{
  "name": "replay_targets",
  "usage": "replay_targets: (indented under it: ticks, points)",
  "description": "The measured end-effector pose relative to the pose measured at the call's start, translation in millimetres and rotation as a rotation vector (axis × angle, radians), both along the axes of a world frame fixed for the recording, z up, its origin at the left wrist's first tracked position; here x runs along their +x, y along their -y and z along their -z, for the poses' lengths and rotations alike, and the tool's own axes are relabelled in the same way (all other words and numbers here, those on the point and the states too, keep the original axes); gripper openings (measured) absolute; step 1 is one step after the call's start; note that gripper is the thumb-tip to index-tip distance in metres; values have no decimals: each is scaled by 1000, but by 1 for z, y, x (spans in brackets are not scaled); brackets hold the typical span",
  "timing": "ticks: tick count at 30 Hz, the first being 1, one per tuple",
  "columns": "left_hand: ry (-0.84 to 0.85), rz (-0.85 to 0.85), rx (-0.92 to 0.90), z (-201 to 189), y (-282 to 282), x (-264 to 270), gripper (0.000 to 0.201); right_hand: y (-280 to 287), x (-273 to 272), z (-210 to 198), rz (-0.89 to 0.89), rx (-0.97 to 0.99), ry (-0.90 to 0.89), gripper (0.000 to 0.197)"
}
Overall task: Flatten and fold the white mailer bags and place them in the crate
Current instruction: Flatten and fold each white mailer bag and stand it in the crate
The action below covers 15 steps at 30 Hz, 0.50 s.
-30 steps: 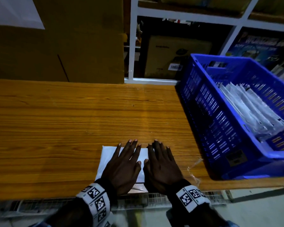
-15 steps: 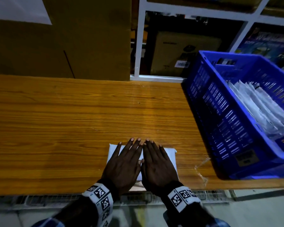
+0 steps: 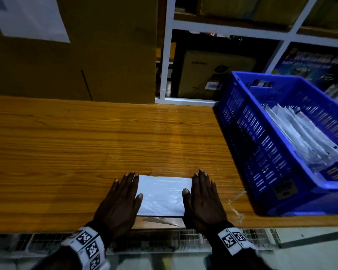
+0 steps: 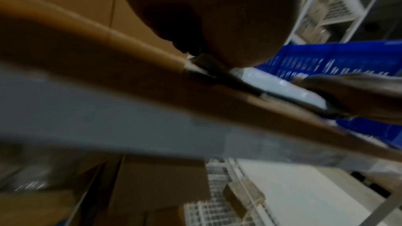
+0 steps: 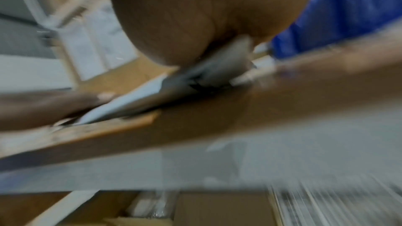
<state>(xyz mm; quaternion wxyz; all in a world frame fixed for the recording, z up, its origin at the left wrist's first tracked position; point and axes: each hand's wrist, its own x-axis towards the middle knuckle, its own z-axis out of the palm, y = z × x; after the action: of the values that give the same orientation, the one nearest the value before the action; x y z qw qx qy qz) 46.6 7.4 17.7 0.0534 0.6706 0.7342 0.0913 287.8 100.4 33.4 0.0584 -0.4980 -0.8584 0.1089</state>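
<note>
Folded white mailer bag [image 3: 161, 195] flat on bench [image 3: 86, 149], long axis sideways, between flat left hand [image 3: 119, 201] and right hand [image 3: 203, 199]; grip wide, holding nothing. Blue crate [image 3: 261, 152] rightward, nearer right hand.

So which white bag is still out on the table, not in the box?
The folded mailer bag lying flat between the left hand and right hand. The other bags already sit inside the blue crate.

Left hand [image 3: 119, 201] and right hand [image 3: 204, 199] lie flat — fingers straight, palms down.
</note>
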Motion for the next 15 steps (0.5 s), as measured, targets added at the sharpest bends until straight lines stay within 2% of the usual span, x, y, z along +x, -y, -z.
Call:
replay_targets:
  ticks: [2,6,11,15]
  points:
    - [-17,44,67,-10,-9,8,63,0,-13,-5,-41,118,28,72]
    - [-35,170,72,-9,-27,38,57,10,-38,-4,-163,90,34,69]
    - [-11,128,63,0,-24,45,57,13,-32,13,-156,119,37,58]
    - [5,124,33,0,-24,42,57,11,-29,14,-143,147,5,59]
